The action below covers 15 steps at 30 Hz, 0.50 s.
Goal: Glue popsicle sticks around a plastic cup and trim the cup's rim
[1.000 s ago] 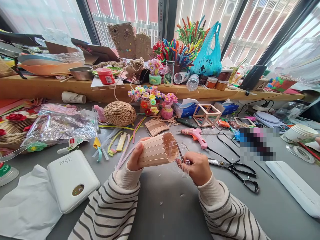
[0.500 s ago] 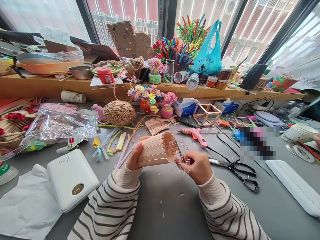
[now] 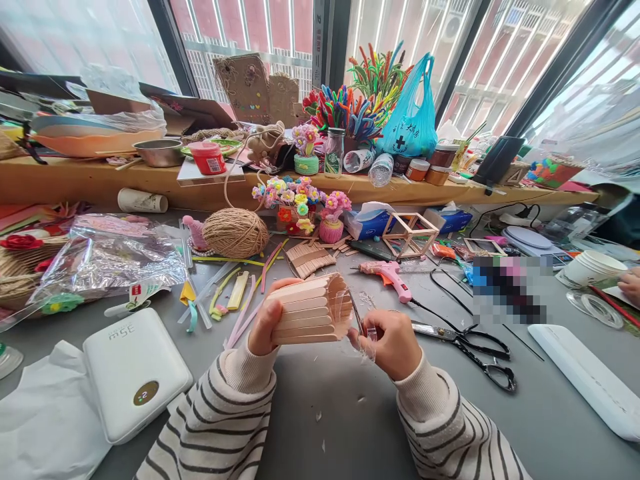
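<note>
My left hand point(image 3: 265, 327) is wrapped round a cup covered with wooden craft sticks point(image 3: 305, 312), tipped on its side with its mouth to the right. Clear plastic point(image 3: 341, 303) shows inside the mouth, past the stick ends. In my closed right hand point(image 3: 395, 341) is a thin metal tool, apparently small scissors point(image 3: 356, 310), its blade against the plastic rim. The handles are hidden by the fingers. A curled clear plastic strip point(image 3: 371, 333) hangs beside my right fingertips.
A pink glue gun point(image 3: 393, 277) lies beyond my right hand, with large black scissors point(image 3: 470, 343) to its right. A white power bank point(image 3: 135, 377) is at left. Behind are a twine ball point(image 3: 235, 233), bundled craft sticks point(image 3: 307, 259) and a wooden stick frame point(image 3: 410, 235). Another person's hand point(image 3: 631, 285) shows at far right.
The whole view has shifted slightly, so the scene sits a little lower and further left. Both hands keep their hold, and the blade stays at the cup's rim.
</note>
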### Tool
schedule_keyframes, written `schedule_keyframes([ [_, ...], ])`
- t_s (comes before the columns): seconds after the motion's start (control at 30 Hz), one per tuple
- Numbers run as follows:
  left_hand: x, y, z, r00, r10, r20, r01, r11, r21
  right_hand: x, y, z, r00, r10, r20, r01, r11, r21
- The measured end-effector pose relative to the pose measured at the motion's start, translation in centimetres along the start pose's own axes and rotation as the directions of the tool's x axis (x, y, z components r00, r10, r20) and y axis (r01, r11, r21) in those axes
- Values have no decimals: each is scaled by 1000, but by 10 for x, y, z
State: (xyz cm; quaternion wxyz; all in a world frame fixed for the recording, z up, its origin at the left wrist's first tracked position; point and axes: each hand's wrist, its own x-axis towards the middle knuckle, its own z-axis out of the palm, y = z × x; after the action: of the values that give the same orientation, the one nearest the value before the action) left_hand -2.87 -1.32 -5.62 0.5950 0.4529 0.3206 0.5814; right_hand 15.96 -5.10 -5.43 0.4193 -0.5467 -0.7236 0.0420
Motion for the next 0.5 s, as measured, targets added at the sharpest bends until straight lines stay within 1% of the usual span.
schedule_keyframes([
  [0.27,3,-5,-6,996,-82,28,82,997,1,1,-2,1,999,26,-24,-26,1000,5],
  [0.4,2,-2,-5,994,-108,27,109,994,-22,1,0,2,998,-18,-56,17,1000,-25],
  [0.5,1,1,-2,995,-101,12,101,994,-35,1,1,3,995,-56,-83,53,998,-39],
])
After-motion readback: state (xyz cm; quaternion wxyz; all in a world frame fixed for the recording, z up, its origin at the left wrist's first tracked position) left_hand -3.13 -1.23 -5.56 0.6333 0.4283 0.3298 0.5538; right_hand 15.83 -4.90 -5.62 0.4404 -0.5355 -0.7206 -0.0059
